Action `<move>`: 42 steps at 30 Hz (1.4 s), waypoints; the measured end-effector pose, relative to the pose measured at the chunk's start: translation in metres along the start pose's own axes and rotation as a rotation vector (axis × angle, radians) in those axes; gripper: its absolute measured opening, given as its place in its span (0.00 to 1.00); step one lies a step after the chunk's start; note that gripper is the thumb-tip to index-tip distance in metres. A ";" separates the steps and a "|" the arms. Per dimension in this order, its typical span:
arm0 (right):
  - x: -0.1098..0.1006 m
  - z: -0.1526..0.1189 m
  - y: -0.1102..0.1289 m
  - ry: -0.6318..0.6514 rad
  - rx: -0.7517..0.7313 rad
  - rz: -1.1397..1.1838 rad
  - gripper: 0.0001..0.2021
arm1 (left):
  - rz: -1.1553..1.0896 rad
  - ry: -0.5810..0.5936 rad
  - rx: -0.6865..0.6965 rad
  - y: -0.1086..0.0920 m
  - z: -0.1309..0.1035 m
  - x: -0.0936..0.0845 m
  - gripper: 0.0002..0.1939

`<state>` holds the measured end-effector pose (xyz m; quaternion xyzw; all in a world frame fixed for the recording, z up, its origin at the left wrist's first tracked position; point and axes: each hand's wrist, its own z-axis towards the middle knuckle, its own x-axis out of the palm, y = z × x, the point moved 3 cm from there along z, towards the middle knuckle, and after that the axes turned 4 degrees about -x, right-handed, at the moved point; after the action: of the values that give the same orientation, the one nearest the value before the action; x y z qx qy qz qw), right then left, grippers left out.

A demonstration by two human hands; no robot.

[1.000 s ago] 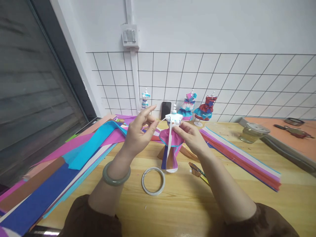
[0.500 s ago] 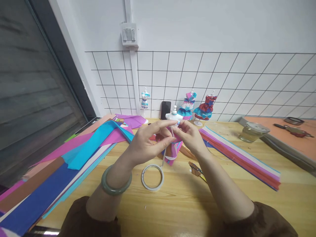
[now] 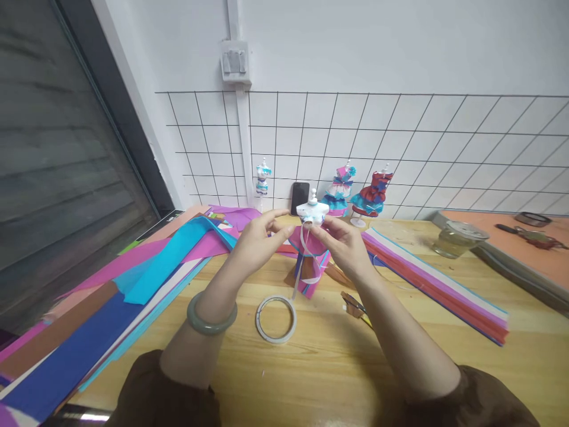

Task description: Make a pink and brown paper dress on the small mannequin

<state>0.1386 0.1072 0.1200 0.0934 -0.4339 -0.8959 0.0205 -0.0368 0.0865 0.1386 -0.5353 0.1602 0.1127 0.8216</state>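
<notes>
A small white mannequin (image 3: 313, 212) stands upright between my hands, with a pink paper skirt (image 3: 310, 241) below its waist and blue, brown and pink strips beneath. My right hand (image 3: 344, 242) pinches the mannequin's waist at its right side, where the end of a thin white tape meets it. The tape loops down in front of the skirt to a tape roll (image 3: 275, 319) lying on the table. My left hand (image 3: 262, 237) is left of the mannequin, its thumb and fingers apart, with nothing held between them.
Coloured paper strips (image 3: 178, 255) cover the left side, and a layered stack of strips (image 3: 438, 284) lies on the right. Scissors (image 3: 355, 305) rest beside my right forearm. Dressed mannequins (image 3: 372, 194) and a phone (image 3: 300, 197) stand by the wall. A glass bowl (image 3: 457, 240) sits at right.
My left hand has let go and moved left, away from the mannequin, and its fingers have opened. The mannequin's waist and pink skirt show more. My right hand stays at the waist.
</notes>
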 end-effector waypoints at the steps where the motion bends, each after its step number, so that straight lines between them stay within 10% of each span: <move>1: 0.001 0.000 0.000 0.010 -0.015 -0.025 0.14 | -0.011 0.003 0.021 0.001 0.002 0.002 0.22; 12: 0.008 -0.002 0.011 0.087 -0.168 -0.157 0.12 | -0.039 0.031 0.270 -0.008 0.002 0.013 0.20; 21: 0.011 -0.005 0.005 0.148 0.091 -0.132 0.13 | 0.392 -0.100 0.478 -0.013 0.000 0.001 0.22; 26: 0.018 -0.011 -0.006 0.380 0.357 0.133 0.16 | 0.535 -0.141 0.478 -0.011 0.001 -0.009 0.23; 42: 0.011 -0.012 0.001 0.566 0.306 -0.188 0.15 | 1.022 -0.019 0.402 0.006 0.002 -0.027 0.20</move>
<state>0.1296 0.0954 0.1119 0.3803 -0.5301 -0.7567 0.0431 -0.0635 0.0909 0.1443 -0.2208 0.4108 0.4696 0.7497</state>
